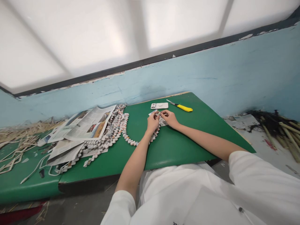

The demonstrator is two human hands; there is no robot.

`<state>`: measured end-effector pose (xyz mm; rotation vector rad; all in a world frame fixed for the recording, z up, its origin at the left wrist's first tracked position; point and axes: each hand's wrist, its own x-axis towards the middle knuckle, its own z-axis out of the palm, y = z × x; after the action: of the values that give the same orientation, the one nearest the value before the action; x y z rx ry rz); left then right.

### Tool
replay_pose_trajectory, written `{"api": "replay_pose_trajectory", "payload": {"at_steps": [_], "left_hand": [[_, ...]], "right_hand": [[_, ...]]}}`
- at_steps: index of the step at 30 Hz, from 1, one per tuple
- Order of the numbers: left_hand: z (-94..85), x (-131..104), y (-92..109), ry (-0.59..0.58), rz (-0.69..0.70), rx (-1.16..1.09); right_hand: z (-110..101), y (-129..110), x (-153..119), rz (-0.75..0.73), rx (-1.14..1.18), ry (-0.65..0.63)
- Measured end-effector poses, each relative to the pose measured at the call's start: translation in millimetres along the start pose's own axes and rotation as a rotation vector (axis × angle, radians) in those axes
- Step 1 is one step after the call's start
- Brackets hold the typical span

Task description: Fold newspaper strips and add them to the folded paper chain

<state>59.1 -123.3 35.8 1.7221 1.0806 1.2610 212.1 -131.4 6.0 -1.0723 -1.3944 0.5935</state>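
Observation:
A zigzag chain of folded newspaper (pixel 131 142) curves over the green table and runs up to my hands. My left hand (pixel 153 122) is closed on the near end of this chain, fingers pinched around it. Close beside it, my right hand (pixel 170 119) pinches at the same spot with its fingertips; a small folded paper piece seems to be between them, partly hidden. Under and beside the hands lie some flat printed paper pieces (pixel 163 123). Just beyond the fingers is a white phone (pixel 159 106), and to its right a yellow-handled utility knife (pixel 184 108).
Newspaper sheets (pixel 90 123) and a heap of folded paper chains (pixel 112 134) cover the table's left part. A white cable (pixel 35 172) and thin wooden strips (pixel 17 153) lie farther left. Beyond the green table (pixel 199 140), poles and dark material (pixel 278 128) lie on the floor.

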Motion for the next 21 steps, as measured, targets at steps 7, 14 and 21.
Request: {"api": "replay_pose_trajectory", "payload": {"at_steps": [7,14,21], "left_hand": [[-0.8,-1.0,-2.7,-0.037,0.039,0.042],[-3.1,-2.5,-3.1,-0.061,0.068,0.004],[-5.4,0.9,-10.6,-0.138,0.205,0.251]], "right_hand": [[-1.4,-2.8,-2.1,-0.036,0.043,-0.034],[-4.2,0.5,-1.0,-0.098,-0.031,-0.04],[-8.2,3.2,1.0,-0.116,-0.144,-0.049]]}}
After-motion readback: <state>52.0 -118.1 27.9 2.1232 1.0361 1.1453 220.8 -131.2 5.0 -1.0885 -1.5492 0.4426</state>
